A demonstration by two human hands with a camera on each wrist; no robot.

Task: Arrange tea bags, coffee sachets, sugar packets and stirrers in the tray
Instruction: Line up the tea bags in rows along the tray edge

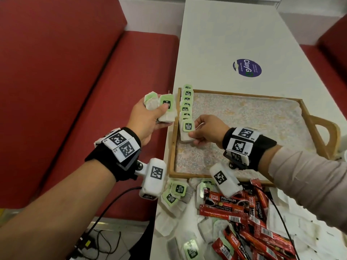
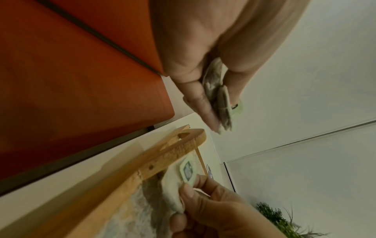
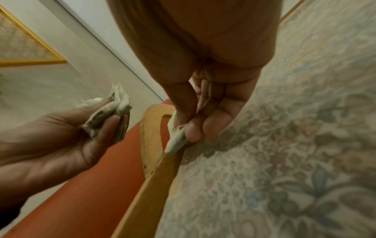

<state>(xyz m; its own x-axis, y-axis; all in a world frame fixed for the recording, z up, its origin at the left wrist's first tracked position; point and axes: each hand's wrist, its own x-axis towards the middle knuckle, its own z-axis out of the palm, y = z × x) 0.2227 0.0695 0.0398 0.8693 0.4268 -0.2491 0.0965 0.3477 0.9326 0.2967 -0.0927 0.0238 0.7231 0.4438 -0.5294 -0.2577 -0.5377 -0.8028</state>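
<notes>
We see right hand (image 1: 204,131) pinching green-tagged white tea bag (image 1: 187,131) at near end of tea bag row (image 1: 186,102) along left wall of wooden floral-lined tray (image 1: 306,117). Left hand (image 1: 148,119) grips small bunch of tea bags (image 1: 159,107) just left of tray. Red coffee sachets (image 1: 249,218) piled on white bench (image 1: 225,44) near us.

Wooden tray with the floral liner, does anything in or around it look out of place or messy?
Inside the wooden tray nothing looks off: green-tagged tea bags stand in one neat overlapping row along its left wall. The mess is nearer: red coffee sachets and loose tea bags lie jumbled on the white table.
</notes>
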